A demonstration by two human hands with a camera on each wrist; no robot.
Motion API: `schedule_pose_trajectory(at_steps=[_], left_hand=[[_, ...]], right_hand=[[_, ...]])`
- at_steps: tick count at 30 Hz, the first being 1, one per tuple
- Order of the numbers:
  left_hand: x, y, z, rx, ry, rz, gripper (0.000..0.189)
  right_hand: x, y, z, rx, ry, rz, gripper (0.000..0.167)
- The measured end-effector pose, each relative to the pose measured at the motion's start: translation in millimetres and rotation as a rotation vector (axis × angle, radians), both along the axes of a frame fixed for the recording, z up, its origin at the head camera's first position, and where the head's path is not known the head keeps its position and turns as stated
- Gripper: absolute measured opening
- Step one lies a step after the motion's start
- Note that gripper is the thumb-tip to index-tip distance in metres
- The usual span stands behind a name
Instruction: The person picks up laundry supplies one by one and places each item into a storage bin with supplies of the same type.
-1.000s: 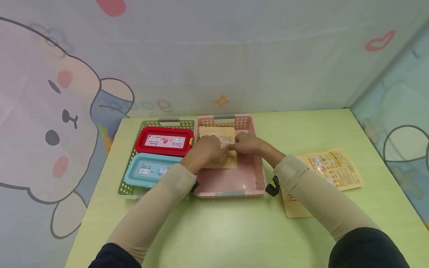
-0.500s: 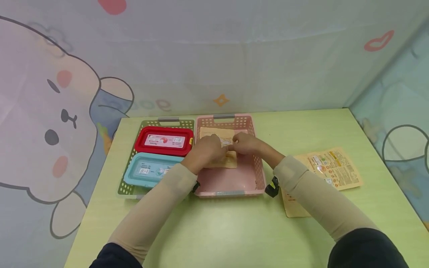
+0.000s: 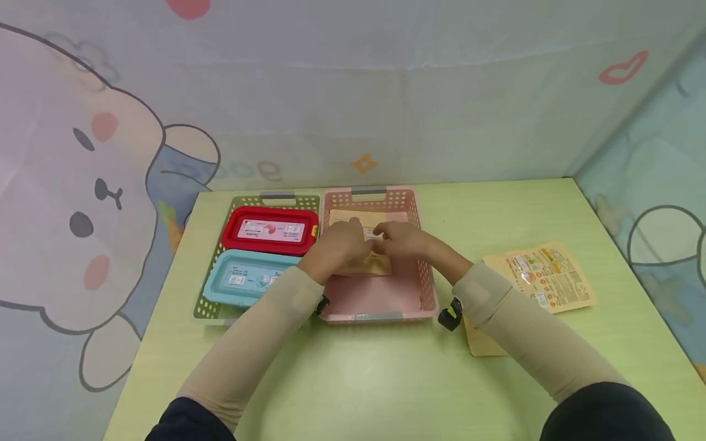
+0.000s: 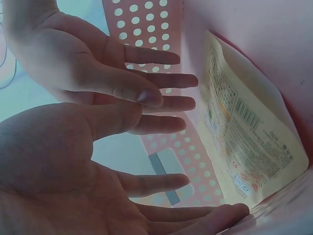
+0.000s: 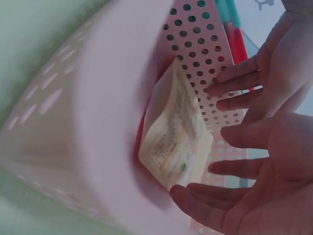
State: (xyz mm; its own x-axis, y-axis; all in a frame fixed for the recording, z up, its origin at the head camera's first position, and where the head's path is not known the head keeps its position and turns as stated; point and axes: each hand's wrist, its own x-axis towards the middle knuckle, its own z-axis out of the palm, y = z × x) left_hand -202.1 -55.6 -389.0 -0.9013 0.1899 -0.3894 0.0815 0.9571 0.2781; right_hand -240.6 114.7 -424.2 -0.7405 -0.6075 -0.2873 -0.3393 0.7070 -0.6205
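A tan printed pouch [image 3: 361,266] with a barcode lies in the pink basket [image 3: 380,303], partly covered by both hands in the head view. My left hand [image 3: 342,243] is over the pouch's left part, fingers extended. From the right, my right hand [image 3: 405,240] reaches over its other side. The thumbs come close together or touch in the wrist views, where the fingers of the left hand [image 4: 112,181] and right hand [image 5: 274,176] look straight and spread. A fingertip of each hand is near the pouch's edge; contact is unclear. Neither hand grips anything.
To the left stands a green basket [image 3: 205,311] holding a red-lidded box [image 3: 270,231] and a blue-lidded box [image 3: 250,277]. Tan pouches [image 3: 543,278] lie on the table [image 3: 353,380] at the right, partly beneath the right forearm. A printed cloth wall [image 3: 469,110] rises behind.
My right hand's fingers have shifted slightly left over the pouch. The left hand has barely moved, and the pouch stays in the pink basket.
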Motion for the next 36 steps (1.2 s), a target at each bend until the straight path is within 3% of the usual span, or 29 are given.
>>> schedule_pose_trajectory(at_steps=[4, 10, 18, 22, 29, 36], left_hand=[[0.1, -0.3, 2.3, -0.005, -0.004, 0.0, 0.065], [-1.6, -4.2, 4.7, 0.027, -0.045, -0.004, 0.078], [-7.0, -10.3, 16.5, 0.085, -0.055, -0.022, 0.087], [-7.1, -11.6, 22.8, 0.123, -0.029, -0.058, 0.084], [-4.7, -8.8, 33.2, 0.096, 0.028, -0.154, 0.084], [-0.2, -5.1, 38.8, 0.043, 0.126, -0.155, 0.082]], right_hand=[[0.4, 3, 5.6, -0.013, -0.023, 0.052, 0.056], [4.0, 13, 11.4, -0.033, -0.065, 0.035, 0.064], [8.6, 28, 16.3, -0.114, 0.013, 0.029, 0.064], [10.0, 34, 24.7, -0.137, 0.081, 0.053, 0.064], [12.4, 48, 44.7, -0.117, 0.144, 0.059, 0.069], [13.8, 61, 58.0, -0.082, 0.21, 0.097, 0.075]])
